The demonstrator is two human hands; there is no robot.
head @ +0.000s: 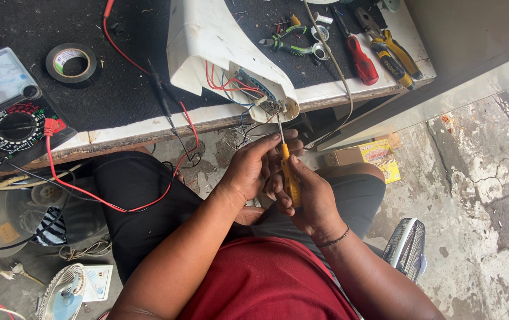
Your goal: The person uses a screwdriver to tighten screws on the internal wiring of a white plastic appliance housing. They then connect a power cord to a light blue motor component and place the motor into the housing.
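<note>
Right hand (314, 198): I pinched the yellow-handled screwdriver (290, 178), grip closed round it.
Left hand (257, 166): fingers steadied its shaft.
Tip: met the wired opening of the white plastic housing (219, 41), frame centre; I judged square, gentle turning best.

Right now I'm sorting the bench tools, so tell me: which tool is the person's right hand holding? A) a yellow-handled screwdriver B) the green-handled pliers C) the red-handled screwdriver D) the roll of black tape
A: the right hand grips a yellow-handled screwdriver, its tip up in the wiring at the open end of the white housing, while the left hand steadies it.
</note>
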